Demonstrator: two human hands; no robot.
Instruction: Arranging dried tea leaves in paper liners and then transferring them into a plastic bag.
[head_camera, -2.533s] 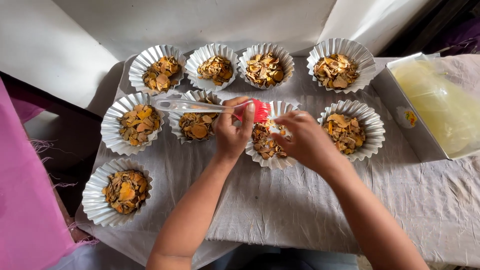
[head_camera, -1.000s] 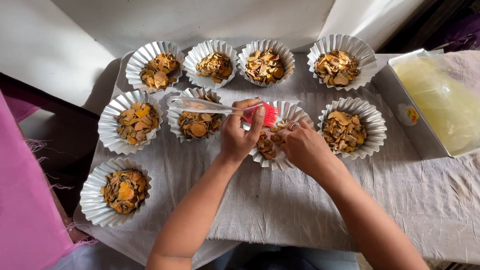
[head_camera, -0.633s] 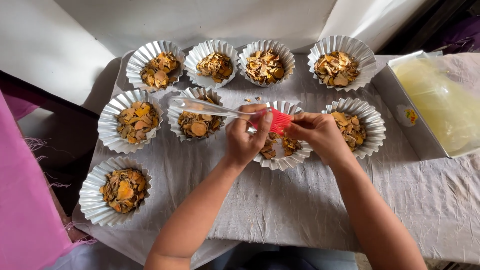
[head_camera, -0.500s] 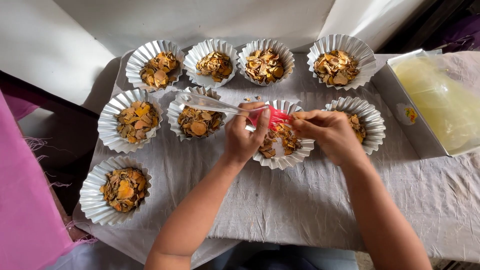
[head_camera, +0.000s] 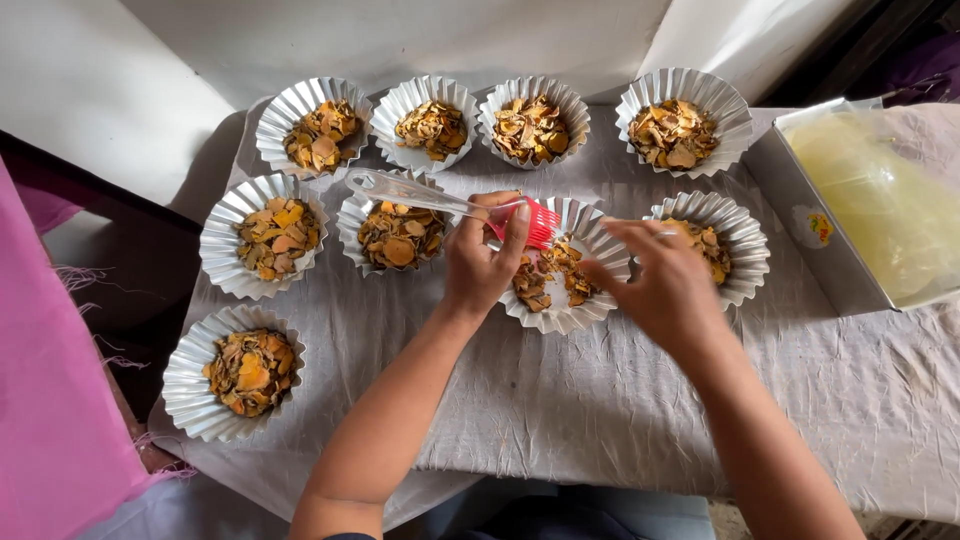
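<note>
My left hand (head_camera: 484, 262) grips a brush with a clear handle (head_camera: 405, 191) and red bristles (head_camera: 537, 222), the bristles resting over the middle fluted foil cup (head_camera: 565, 313). That cup holds orange-brown dried slices. My right hand (head_camera: 660, 284) hovers over the gap between that cup and the foil cup to its right (head_camera: 745, 252), fingers spread and pointing left, holding nothing. Another filled cup (head_camera: 399, 234) lies under the brush handle.
Several more foil cups of dried slices stand on the grey cloth (head_camera: 600, 400): a back row (head_camera: 530, 125), and two at the left (head_camera: 262, 234) (head_camera: 238, 371). A metal tin of pale yellow fat (head_camera: 870, 205) sits at the right. Pink fabric (head_camera: 50, 400) hangs at the left.
My right hand has lifted off the middle cup and shifted right toward the neighbouring cup. The left hand has kept the brush over the middle cup, moving it slightly right.
</note>
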